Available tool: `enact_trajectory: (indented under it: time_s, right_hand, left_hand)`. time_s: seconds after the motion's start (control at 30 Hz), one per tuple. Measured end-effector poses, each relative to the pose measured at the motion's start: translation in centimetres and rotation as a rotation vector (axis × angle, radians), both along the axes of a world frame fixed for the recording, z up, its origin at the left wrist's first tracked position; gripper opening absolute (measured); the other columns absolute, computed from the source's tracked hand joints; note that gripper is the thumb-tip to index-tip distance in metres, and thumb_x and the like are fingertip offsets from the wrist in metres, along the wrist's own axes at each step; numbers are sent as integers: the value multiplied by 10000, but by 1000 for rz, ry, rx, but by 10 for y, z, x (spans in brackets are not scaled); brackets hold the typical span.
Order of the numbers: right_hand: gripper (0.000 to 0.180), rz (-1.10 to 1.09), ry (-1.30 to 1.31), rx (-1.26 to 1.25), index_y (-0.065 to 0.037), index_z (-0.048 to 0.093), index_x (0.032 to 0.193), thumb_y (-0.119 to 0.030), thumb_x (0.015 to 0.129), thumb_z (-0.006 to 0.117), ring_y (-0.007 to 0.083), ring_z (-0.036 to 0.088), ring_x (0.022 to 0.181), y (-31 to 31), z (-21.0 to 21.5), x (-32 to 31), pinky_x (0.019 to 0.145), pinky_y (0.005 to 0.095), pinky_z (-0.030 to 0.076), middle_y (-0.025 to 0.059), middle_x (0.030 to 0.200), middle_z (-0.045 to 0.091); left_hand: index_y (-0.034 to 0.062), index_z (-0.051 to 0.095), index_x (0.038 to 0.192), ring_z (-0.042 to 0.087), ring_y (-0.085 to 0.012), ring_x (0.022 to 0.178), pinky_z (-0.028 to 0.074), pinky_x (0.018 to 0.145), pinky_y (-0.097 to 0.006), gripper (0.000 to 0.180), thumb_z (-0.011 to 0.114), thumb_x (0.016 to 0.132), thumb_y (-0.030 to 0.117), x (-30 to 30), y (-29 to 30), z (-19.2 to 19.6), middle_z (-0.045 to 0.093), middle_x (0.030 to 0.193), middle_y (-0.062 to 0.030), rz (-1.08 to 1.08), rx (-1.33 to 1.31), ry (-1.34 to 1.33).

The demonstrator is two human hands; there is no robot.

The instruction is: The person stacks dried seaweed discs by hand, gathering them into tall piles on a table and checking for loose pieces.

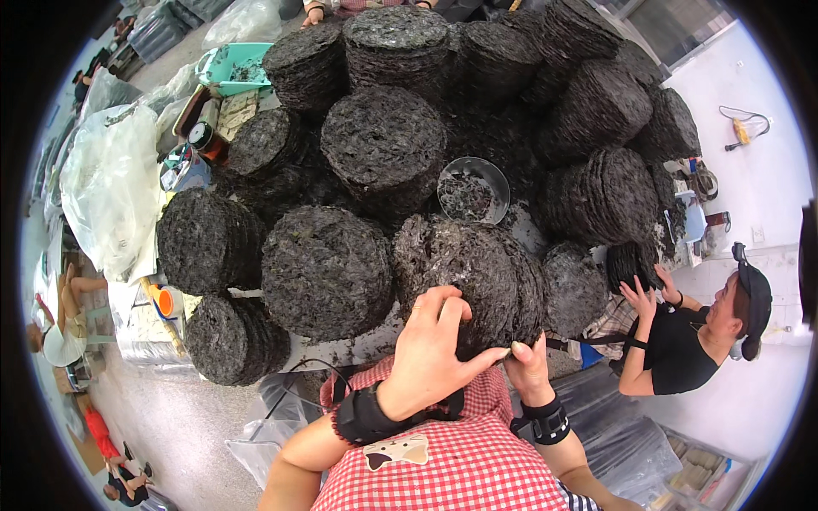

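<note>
A tilted stack of dark, round dried seaweed sheets (481, 264) stands right in front of me at the table's near edge. My left hand (430, 345) grips its near left side, with bent fingers over the front face and the thumb stretched to the right along the lower edge. At the lower right edge of the same stack, my right hand (530, 366) is closed with its thumb near my left thumb; its fingers are partly hidden. Another round seaweed stack (327, 272) stands directly left. Behind the held stack sits a round metal bowl (509, 189) with seaweed scraps.
More seaweed stacks (383, 140) crowd the table. At the left are a teal basket (211, 66), a dark-lidded jar (209, 140), an orange cup (170, 301) and plastic bags (111, 196). A co-worker (690, 353) at the right handles another stack; a second person's hands show at the far side.
</note>
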State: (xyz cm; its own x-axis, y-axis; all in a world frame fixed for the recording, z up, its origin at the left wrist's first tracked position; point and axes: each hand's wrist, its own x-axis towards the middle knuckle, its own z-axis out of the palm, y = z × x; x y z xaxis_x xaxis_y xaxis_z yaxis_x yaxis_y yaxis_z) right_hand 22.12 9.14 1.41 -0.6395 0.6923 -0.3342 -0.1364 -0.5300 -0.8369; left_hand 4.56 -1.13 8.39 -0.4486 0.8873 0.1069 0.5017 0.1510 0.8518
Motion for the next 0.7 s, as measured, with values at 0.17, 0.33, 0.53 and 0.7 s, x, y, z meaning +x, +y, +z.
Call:
enact_trajectory:
  time_s: [0.17,0.33,0.53,0.7]
  right_hand:
    - [732,-97,45,-3,-19,422,1285,-27,645,779,212,553,1089,-1,1,0,944,355,467,82,1197,541]
    - [687,-84,-88,164,-4,438,1262,14,660,768,204,593,1010,2,-5,3,891,342,504,86,1141,574]
    - [774,-125,2,79,-4,421,1294,-55,631,817,216,585,1052,7,2,-4,923,345,495,95,1171,569]
    - [812,-91,-162,205,-11,404,1309,-79,623,832,196,574,1054,9,8,-8,943,335,474,84,1187,557]
  left_hand:
    - [16,493,979,544,-368,1031,472,862,-414,453,756,640,164,-2,3,-1,509,1164,-206,30,-30,-11]
    - [30,483,960,555,-369,1021,479,844,-418,385,700,652,106,1,6,3,537,1137,-208,46,99,-19]
    - [45,593,971,594,-335,1044,499,855,-393,407,816,695,245,4,10,-6,587,1180,-174,18,18,-46]
    - [39,625,951,622,-294,1027,503,848,-364,395,834,683,241,-2,7,-12,619,1160,-164,-6,33,-203]
